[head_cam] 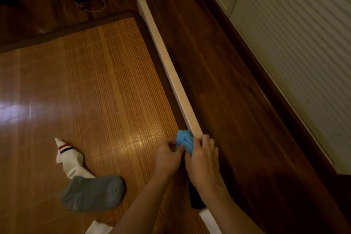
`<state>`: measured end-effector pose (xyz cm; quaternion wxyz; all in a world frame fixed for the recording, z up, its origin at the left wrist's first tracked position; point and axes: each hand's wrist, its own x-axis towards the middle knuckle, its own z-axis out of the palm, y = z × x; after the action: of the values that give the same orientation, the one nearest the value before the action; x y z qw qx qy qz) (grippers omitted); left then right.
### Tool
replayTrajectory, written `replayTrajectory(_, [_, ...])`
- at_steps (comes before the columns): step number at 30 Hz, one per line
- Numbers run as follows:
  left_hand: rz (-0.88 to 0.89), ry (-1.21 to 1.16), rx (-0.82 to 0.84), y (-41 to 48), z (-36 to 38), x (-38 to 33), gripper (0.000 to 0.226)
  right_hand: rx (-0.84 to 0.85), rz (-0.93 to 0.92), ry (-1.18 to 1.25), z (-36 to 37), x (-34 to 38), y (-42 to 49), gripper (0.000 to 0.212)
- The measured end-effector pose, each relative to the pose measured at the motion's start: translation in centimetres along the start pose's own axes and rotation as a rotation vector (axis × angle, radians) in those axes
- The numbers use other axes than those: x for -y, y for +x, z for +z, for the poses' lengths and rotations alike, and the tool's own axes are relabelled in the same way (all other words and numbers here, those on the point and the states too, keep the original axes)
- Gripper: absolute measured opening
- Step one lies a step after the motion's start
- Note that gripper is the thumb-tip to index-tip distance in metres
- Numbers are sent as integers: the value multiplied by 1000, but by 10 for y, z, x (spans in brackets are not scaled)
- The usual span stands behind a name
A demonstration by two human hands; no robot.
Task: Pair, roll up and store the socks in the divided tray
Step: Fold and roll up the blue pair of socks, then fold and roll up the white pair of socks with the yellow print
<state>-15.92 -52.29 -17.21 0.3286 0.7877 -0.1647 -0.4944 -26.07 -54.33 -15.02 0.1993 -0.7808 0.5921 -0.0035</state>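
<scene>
Closest of all, a bit of white cloth (98, 227) peeks in at the bottom edge. Something soft and black (196, 202) lies under the right arm. It may be a sock, but I cannot tell.

A little further off, a flat grey sock (93, 193) lies on the shiny woven bamboo mat (95, 91). It covers one end of a white sock with red and black stripes (67, 157).

Next come the hands. The left hand (168, 155) and the right hand (204, 159) both grip a bright blue sock bundle (183, 141), with fingers curled round it. The bundle sits at the mat's edge, just beside the long white wooden rail (171, 74).

This looks like the rolling-up step. To do it well, one hand should squeeze the roll tight. The other hand should pull the open top over the ball, so it cannot pop open. Letting go too soon would undo it.

The divided tray is not in view, so it must be found first.

Past the rail lie the dark wooden floor (228, 81) and a pale ribbed cupboard door (294, 53). Far off there is a thin white cable (95, 4).
</scene>
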Motion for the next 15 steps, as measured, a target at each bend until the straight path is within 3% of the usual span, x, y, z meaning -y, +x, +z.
replayTrajectory(3, [169,151,-68,1,3,-3,27,-64,-32,117,1,-3,-7,52])
replayTrajectory(5, [220,212,-90,1,5,-3,29,-108,-46,96,6,-6,-11,44])
replayTrajectory(15, [221,156,-152,4,5,-1,22,-137,-101,134,14,-9,-1,22])
